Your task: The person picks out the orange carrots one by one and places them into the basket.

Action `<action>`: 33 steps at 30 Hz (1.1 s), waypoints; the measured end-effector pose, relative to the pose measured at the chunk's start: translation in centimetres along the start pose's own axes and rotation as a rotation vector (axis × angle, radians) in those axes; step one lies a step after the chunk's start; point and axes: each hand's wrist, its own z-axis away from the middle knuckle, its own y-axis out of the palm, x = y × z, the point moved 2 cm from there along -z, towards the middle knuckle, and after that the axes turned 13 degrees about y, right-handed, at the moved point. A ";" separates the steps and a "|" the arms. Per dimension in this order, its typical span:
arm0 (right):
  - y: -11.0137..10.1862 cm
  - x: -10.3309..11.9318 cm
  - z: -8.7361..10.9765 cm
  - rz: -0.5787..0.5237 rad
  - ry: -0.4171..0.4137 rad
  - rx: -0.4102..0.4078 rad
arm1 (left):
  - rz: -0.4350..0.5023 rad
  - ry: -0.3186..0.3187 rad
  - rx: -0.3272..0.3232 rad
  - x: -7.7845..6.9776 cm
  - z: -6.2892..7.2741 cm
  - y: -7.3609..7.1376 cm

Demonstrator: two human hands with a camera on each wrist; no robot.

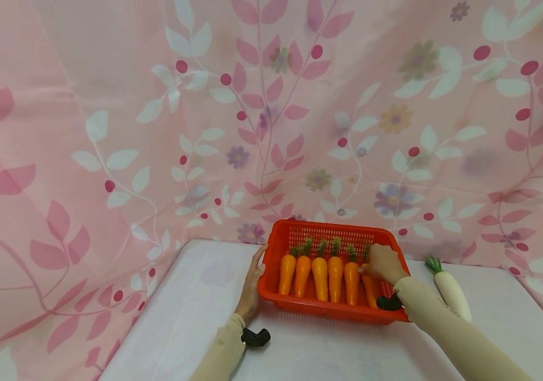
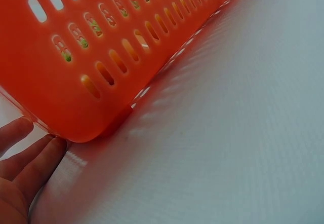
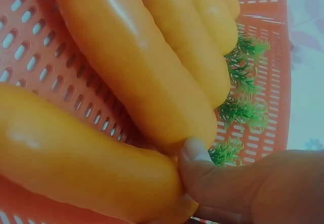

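An orange-red plastic basket (image 1: pixel 324 305) with slotted walls holds a row of toy carrots (image 1: pixel 319 278), their green tops toward the far wall. My right hand (image 1: pixel 384 263) reaches over the basket's right side and holds the rightmost carrot (image 3: pixel 91 158) near its leafy end. In the right wrist view, the thumb (image 3: pixel 215 176) lies between that carrot and the neighbouring one (image 3: pixel 136 62); the other fingers are mostly hidden. My left hand (image 1: pixel 251 286) is at the basket's left end, with extended fingers (image 2: pixel 38 165) touching the basket near its lower corner.
A white radish (image 1: pixel 453 295) with a green top lies on the white table (image 1: pixel 190 296), just right of the basket and close to the right forearm. Behind the table hangs a pink floral cloth (image 1: pixel 271 132). Each wrist wears a black device (image 1: pixel 255 337).
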 end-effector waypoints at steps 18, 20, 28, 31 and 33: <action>-0.1 0.2 0.2 0.023 0.005 0.011 | -0.010 0.018 0.005 -0.1 0.0 0.0; -0.1 0.2 0.1 0.027 0.006 0.018 | -0.016 0.022 0.006 -0.2 0.0 0.0; -0.5 0.4 0.1 0.020 0.003 0.045 | -0.016 0.042 0.009 0.1 -0.2 -0.2; -0.4 0.3 0.0 0.016 0.004 0.048 | -0.022 0.043 0.003 0.3 -0.1 -0.1; -0.3 0.2 0.0 0.016 0.002 0.055 | -0.024 0.043 -0.001 0.3 0.0 0.0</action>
